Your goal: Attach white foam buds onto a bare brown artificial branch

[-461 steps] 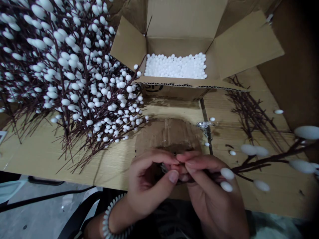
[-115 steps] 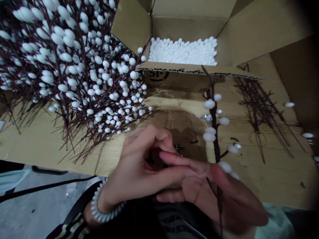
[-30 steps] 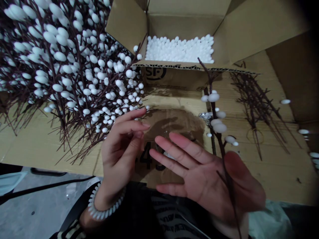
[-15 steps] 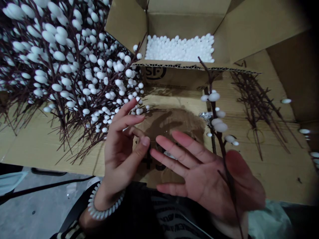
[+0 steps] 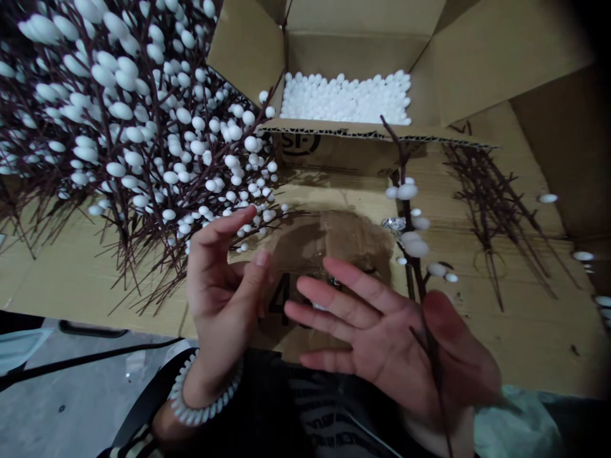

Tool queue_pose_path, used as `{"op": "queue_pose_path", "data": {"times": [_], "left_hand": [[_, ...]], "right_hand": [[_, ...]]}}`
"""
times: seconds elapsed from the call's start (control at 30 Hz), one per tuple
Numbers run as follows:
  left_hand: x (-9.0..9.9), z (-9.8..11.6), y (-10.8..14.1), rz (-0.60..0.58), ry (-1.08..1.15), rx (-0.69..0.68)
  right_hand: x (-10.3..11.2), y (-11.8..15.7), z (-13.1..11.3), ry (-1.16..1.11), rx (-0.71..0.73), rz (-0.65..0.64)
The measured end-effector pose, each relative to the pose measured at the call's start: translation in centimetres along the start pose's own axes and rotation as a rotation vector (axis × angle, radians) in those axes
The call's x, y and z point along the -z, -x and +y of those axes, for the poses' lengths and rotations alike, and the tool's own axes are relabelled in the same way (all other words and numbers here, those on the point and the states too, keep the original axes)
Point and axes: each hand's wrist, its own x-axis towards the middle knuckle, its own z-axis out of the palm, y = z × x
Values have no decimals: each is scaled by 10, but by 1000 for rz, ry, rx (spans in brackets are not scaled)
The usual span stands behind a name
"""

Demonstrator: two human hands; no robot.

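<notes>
My right hand [image 5: 386,343] is turned palm up with its fingers spread. A brown artificial berry branch [image 5: 418,273] stands in the crook of its thumb, and its stem runs down across the palm. White oval berries [image 5: 414,244] sit along the upper part of that branch; its forked tip is bare. To the left, my left hand [image 5: 224,280] is raised with thumb and index finger apart, and I see nothing between them. Some of its other fingers are hidden behind the thumb. A coiled band [image 5: 205,407] circles the left wrist.
A large heap of white-berried branches [image 5: 128,133] fills the left of the table. An open cardboard box [image 5: 334,152] at the back holds loose white berries [image 5: 346,98]. Bare brown stems [image 5: 491,210] lie at right. A crumpled foil piece [image 5: 394,224] is behind my branch.
My left hand has moved slightly left, and its thumb and fingers have parted from their closer position. The right hand and its branch have barely shifted left.
</notes>
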Motion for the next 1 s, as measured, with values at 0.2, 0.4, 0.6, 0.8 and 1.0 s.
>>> {"op": "queue_pose_path", "data": {"times": [0.2, 0.4, 0.6, 0.8, 1.0], "left_hand": [[1, -1, 1, -17, 21, -95], [1, -2, 4, 64, -56, -114], [3, -2, 3, -23, -14, -167], [3, -2, 4, 61, -73, -154], [5, 0, 1, -156, -116, -235]], "right_hand": [[3, -2, 3, 99, 53, 38], [6, 0, 5, 210, 82, 56], [7, 1, 6, 216, 91, 50], [6, -3, 7, 121, 85, 38], [-1, -7, 10, -54, 155, 112]]}}
